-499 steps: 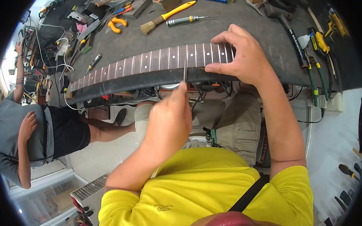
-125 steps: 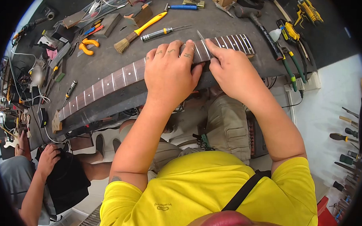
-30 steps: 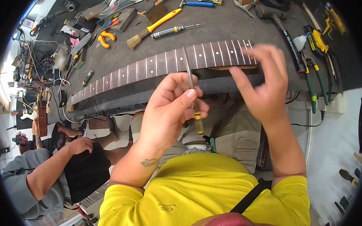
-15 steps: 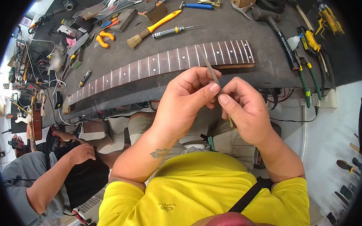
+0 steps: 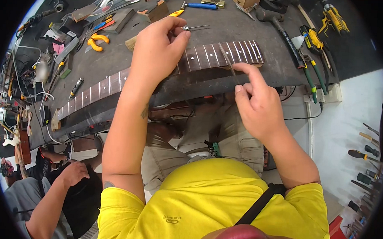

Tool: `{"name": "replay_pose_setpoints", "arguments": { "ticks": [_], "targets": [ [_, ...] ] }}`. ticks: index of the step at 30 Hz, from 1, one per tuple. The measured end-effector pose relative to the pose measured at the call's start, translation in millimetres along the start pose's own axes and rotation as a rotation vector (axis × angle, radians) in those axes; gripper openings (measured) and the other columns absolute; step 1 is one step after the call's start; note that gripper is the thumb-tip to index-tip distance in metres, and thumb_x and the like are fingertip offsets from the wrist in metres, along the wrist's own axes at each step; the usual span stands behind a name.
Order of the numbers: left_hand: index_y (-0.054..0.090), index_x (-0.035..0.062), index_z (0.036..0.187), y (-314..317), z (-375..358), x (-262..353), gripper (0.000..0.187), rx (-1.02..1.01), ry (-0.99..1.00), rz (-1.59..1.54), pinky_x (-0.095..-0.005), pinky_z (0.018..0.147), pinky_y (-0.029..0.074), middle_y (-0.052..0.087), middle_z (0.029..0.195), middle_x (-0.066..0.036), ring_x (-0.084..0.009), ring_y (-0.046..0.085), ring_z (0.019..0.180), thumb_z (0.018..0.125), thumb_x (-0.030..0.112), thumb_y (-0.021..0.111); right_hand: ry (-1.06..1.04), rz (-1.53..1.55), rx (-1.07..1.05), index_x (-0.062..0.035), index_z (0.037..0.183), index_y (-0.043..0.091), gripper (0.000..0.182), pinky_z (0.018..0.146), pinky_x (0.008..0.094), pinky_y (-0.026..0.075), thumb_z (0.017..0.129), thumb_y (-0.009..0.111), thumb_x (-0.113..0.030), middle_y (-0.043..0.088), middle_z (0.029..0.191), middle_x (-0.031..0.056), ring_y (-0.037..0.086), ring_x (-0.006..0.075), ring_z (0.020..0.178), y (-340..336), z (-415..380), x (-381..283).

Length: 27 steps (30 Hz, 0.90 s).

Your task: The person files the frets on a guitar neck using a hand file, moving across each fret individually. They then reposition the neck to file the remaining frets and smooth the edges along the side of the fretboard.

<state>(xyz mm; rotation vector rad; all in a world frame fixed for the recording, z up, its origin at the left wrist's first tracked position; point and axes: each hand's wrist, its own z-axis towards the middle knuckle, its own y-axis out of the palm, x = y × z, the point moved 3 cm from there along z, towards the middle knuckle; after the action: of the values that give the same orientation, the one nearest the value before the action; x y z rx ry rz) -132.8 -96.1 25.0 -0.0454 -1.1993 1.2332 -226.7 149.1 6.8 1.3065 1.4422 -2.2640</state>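
My right hand [image 5: 259, 103] holds a slim metal file [image 5: 228, 59] between thumb and forefinger. Its narrow end points up and crosses in front of the fretted guitar neck [image 5: 202, 56], which lies lengthwise along the bench's near edge. My left hand [image 5: 160, 46] is over the far side of the neck with fingers curled. It covers most of a thin-shafted screwdriver [image 5: 199, 26] and a brush [image 5: 131, 42]. Whether the fingers grip anything is hidden.
Yellow-handled pliers [image 5: 97, 42] and a small screwdriver [image 5: 76, 87] lie left on the dark bench. A hammer [image 5: 283, 32] and green-handled cutters [image 5: 313, 79] are at right. Another person's hand [image 5: 75, 174] rests at lower left. Tools hang on the right wall.
My left hand has let go of the file and moved up and left over the screwdriver and brush. My right hand keeps the file, its forefinger now extended along it. The view has shifted slightly.
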Motion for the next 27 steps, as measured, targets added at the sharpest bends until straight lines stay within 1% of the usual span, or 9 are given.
{"name": "replay_pose_setpoints", "arguments": {
  "ticks": [1,4,6,8,16,18,21,25,27],
  "targets": [
    [0.078,-0.0008,0.127,6,4,-3,0.029,-0.020,0.008,-0.004,-0.0279,0.074,0.054,0.076,0.096,-0.002,-0.0086,0.065,0.081,0.102,0.014,0.079,-0.054,-0.039,0.028,-0.0072,0.143,0.061,0.039,0.065,0.0531,0.052,0.104,0.063,-0.009,0.070,0.070,0.0174,0.070,0.0438,0.067,3,0,-3],
    [0.078,-0.0004,0.126,19,2,-6,0.031,-0.055,0.060,0.020,-0.0298,0.073,0.055,0.078,0.095,-0.005,-0.0110,0.065,0.079,0.099,0.015,0.081,-0.037,-0.089,0.009,-0.0080,0.146,0.061,0.042,0.067,0.0574,0.053,0.103,0.063,-0.009,0.073,0.074,0.0195,0.072,0.0461,0.071,12,-1,-6],
    [0.078,-0.0005,0.125,23,0,-7,0.032,-0.069,0.104,0.051,-0.0308,0.073,0.056,0.078,0.095,-0.006,-0.0124,0.066,0.078,0.098,0.015,0.082,-0.045,-0.114,0.003,-0.0078,0.146,0.061,0.044,0.066,0.0558,0.054,0.103,0.063,-0.008,0.071,0.073,0.0191,0.071,0.0454,0.068,11,-9,-10],
    [0.079,-0.0008,0.123,23,-2,-7,0.033,-0.044,0.150,0.064,-0.0326,0.072,0.057,0.079,0.095,-0.007,-0.0154,0.067,0.077,0.096,0.016,0.084,-0.040,-0.032,0.002,-0.0082,0.150,0.061,0.048,0.057,0.0385,0.042,0.102,0.063,-0.002,0.051,0.063,0.0137,0.050,0.0275,0.052,11,-22,-12],
    [0.079,-0.0002,0.122,24,-5,-6,0.035,-0.081,0.147,0.126,-0.0345,0.070,0.056,0.077,0.094,-0.007,-0.0175,0.066,0.076,0.094,0.018,0.087,-0.010,0.019,0.049,-0.0072,0.151,0.061,0.052,0.057,0.0368,0.041,0.100,0.065,0.000,0.048,0.062,0.0126,0.046,0.0236,0.052,24,11,-4],
    [0.079,-0.0002,0.122,23,-6,-5,0.035,-0.084,0.128,0.122,-0.0345,0.070,0.056,0.076,0.094,-0.007,-0.0174,0.066,0.076,0.093,0.018,0.087,0.045,0.014,-0.016,-0.0065,0.142,0.063,0.043,0.064,0.0530,0.053,0.099,0.068,-0.005,0.070,0.073,0.0186,0.071,0.0443,0.069,20,-4,-10],
    [0.079,-0.0002,0.122,23,-5,-6,0.035,-0.088,0.123,0.126,-0.0344,0.070,0.056,0.076,0.093,-0.006,-0.0172,0.066,0.075,0.093,0.019,0.087,0.009,-0.022,-0.031,-0.0057,0.142,0.062,0.043,0.063,0.0537,0.053,0.099,0.068,-0.005,0.069,0.072,0.0183,0.070,0.0446,0.068,12,-25,-9],
    [0.079,-0.0001,0.122,25,-5,-7,0.036,-0.103,0.129,0.122,-0.0338,0.070,0.055,0.076,0.093,-0.006,-0.0168,0.065,0.074,0.093,0.019,0.087,-0.055,-0.024,0.049,-0.0046,0.142,0.063,0.046,0.062,0.0521,0.053,0.097,0.069,-0.001,0.064,0.067,0.0168,0.069,0.0407,0.063,23,8,-6],
    [0.079,-0.0001,0.122,24,-4,-6,0.036,-0.107,0.121,0.135,-0.0336,0.070,0.055,0.076,0.093,-0.006,-0.0166,0.065,0.073,0.093,0.019,0.087,-0.046,-0.014,0.042,-0.0044,0.143,0.063,0.047,0.062,0.0515,0.053,0.096,0.069,-0.001,0.065,0.067,0.0168,0.070,0.0402,0.063,23,-5,-5]
  ]
}}
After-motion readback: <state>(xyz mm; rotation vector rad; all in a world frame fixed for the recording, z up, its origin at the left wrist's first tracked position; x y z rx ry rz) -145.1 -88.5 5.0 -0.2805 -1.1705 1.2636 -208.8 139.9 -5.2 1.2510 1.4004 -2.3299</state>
